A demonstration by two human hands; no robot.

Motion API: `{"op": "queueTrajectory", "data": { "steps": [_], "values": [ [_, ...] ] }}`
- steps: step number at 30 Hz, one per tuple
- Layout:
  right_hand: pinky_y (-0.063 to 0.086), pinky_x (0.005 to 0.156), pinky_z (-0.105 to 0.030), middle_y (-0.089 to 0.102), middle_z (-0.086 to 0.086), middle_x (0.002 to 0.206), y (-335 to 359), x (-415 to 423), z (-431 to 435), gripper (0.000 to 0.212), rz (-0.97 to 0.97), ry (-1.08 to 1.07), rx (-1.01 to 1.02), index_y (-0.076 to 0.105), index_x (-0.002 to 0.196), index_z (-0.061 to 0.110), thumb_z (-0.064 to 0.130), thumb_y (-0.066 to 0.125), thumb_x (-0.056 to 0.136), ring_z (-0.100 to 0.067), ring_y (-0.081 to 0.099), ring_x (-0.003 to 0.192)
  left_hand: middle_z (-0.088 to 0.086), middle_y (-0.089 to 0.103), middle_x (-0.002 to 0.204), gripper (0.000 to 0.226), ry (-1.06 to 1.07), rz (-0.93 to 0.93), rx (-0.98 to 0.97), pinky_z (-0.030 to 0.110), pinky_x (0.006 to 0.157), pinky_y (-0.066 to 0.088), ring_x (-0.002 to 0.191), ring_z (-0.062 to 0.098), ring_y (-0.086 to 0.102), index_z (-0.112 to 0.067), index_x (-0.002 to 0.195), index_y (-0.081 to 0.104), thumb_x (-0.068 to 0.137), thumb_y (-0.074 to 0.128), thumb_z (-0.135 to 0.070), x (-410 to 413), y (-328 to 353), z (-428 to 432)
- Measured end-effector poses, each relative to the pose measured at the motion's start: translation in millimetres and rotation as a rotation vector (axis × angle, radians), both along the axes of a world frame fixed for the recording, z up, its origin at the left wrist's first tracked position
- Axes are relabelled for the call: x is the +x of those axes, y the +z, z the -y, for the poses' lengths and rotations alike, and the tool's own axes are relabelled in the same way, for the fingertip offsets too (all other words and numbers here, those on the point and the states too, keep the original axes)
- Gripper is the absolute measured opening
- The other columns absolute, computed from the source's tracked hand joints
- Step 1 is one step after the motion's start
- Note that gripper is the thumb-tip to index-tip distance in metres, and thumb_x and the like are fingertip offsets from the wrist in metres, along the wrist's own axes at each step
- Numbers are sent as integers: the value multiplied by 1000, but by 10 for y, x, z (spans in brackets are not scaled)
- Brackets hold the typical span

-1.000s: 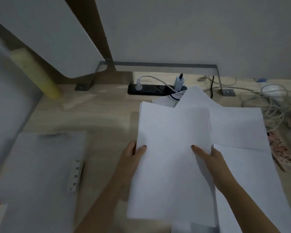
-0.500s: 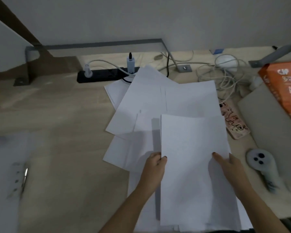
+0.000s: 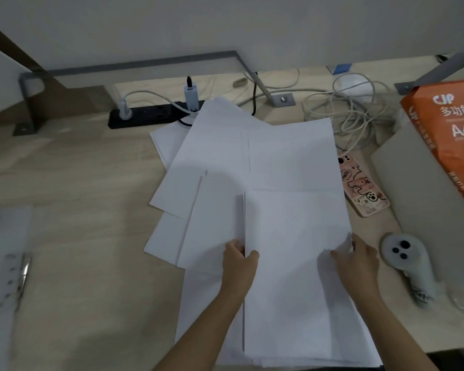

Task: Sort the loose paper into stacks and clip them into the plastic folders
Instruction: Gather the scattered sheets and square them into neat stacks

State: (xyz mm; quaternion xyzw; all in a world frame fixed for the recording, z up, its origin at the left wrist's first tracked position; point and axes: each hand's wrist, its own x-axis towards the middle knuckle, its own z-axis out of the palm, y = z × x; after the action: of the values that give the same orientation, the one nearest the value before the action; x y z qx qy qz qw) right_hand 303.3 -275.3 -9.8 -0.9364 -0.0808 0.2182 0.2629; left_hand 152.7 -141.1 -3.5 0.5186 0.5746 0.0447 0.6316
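Note:
Loose white sheets (image 3: pixel 252 156) lie fanned out over the middle of the wooden desk (image 3: pixel 78 210). On top of them, at the near side, sits a squared stack of paper (image 3: pixel 292 236). My left hand (image 3: pixel 239 266) pinches the stack's left edge, thumb on top. My right hand (image 3: pixel 359 263) grips the right edge, where the paper curls up a little. A translucent plastic folder (image 3: pixel 8 236) with a metal clip (image 3: pixel 22 277) lies at the far left, blurred.
A phone in a pink cartoon case (image 3: pixel 362 188) lies right of the sheets. A white controller (image 3: pixel 405 266) sits by my right hand. An orange A4 paper ream (image 3: pixel 450 135) rests on a grey board at right. A black power strip (image 3: pixel 150 116) and tangled white cables (image 3: pixel 354 111) run along the back.
My view swung right, away from the folder. Both hands carried the stack to the right and down onto the fanned sheets; my right hand shifted to the stack's right edge.

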Motion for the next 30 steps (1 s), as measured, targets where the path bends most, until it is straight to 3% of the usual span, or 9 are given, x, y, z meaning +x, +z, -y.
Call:
{"op": "queueTrajectory", "data": {
  "steps": [2,5,8,12,18,20,22,24,30],
  "values": [
    [34,100,-42,44,-30,131,-17,-2,0,57,-1,13,-16,42,135,0,7,63,82,-42,40,121,7,63,94,12,1,12,-57,20,60,46,78,17,59,-12,93,57,81,57,-14,44,8,-31],
    [32,100,-43,43,-32,131,-5,9,4,56,-5,26,-13,42,135,0,3,62,83,-43,40,120,12,60,112,36,-82,7,-70,31,77,52,95,23,62,-15,99,58,67,61,-32,96,39,-12],
    [33,99,-42,41,-31,132,-23,27,19,57,-16,22,-16,40,136,1,4,61,83,-43,39,121,3,63,107,22,-87,109,-108,31,85,50,97,21,62,-23,102,54,82,60,-18,132,65,50],
    [34,99,-42,41,-29,133,-68,43,45,59,-42,27,-4,38,137,4,8,62,84,-41,39,122,-3,61,119,33,-131,191,-35,26,95,46,107,13,59,-26,119,49,89,54,-15,133,99,132],
    [44,90,-35,58,3,112,365,100,-70,39,-255,-38,552,48,120,20,14,64,85,-14,57,100,-9,63,116,30,-178,371,120,15,90,49,102,-1,62,-27,117,52,91,57,-12,-80,522,-93],
    [50,89,-35,63,8,120,550,137,-110,58,-483,46,690,49,128,22,36,71,77,-14,63,104,-12,65,112,29,-180,432,154,15,86,51,99,-1,64,-31,112,54,90,57,-12,-213,725,-249],
    [57,81,-31,68,7,117,730,147,-223,82,-630,146,710,56,123,26,57,81,51,-14,67,103,-10,67,109,28,-167,488,198,18,84,53,99,3,65,-31,109,57,89,57,-11,-342,941,-417],
    [57,67,-24,74,0,103,900,114,-388,84,-679,204,724,68,103,20,57,88,31,-17,71,90,-7,71,103,27,-119,530,267,21,80,55,96,7,68,-29,105,60,88,60,-8,-492,1129,-576],
    [55,69,-19,76,-3,91,1408,-185,-992,62,-750,425,900,78,82,16,48,91,30,-15,72,85,-13,73,75,25,148,639,455,15,57,50,69,1,67,-20,89,64,65,63,-12,-1003,1395,-985]
  ]
}}
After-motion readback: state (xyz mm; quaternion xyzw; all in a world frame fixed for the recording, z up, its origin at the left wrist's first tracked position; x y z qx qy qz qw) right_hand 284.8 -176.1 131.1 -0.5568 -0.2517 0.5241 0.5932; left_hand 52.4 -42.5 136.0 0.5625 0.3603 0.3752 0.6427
